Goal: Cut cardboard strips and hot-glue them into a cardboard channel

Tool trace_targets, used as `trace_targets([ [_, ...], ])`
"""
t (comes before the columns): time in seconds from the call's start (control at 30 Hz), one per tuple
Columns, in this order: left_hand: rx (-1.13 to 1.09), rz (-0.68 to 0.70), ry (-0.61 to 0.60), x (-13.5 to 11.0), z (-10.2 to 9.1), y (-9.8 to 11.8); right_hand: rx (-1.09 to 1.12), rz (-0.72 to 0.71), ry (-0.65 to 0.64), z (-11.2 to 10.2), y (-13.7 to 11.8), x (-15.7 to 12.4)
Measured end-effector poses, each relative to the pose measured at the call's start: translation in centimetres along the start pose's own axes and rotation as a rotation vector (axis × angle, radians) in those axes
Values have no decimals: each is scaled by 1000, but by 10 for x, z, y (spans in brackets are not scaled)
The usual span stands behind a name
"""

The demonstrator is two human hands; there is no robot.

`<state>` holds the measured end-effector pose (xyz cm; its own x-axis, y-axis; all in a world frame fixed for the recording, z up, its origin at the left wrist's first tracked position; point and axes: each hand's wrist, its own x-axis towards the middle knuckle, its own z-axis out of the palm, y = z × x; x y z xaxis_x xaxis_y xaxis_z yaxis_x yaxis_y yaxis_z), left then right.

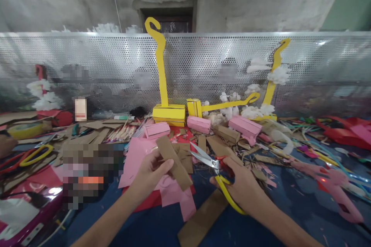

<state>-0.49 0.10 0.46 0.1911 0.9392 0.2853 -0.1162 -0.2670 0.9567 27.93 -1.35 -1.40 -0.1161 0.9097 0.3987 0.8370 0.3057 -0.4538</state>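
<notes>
My left hand grips a strip of brown cardboard between thumb and fingers, tilted over pink and red paper. In my right hand is a pair of scissors with red and yellow handles. Their blades are parted and point left toward the strip, with a gap between. Below the hands, another cardboard strip lies on the blue table. Pink paper is spread under and left of my left hand.
Yellow hooked stands and pink paper-covered blocks line the back, before a perforated metal screen. A pink glue gun lies right. Yellow-and-red-handled scissors and a purple power strip are at left. Cardboard scraps litter the middle.
</notes>
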Motion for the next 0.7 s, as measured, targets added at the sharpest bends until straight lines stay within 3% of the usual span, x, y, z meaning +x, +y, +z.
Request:
trace_targets([
  [0.33,51,-77,-8,4,-2,-4,22,52,-53,-2,-2,1],
  [0.7,125,-46,-17,7,-2,-2,31,4,-30,3,5,2],
])
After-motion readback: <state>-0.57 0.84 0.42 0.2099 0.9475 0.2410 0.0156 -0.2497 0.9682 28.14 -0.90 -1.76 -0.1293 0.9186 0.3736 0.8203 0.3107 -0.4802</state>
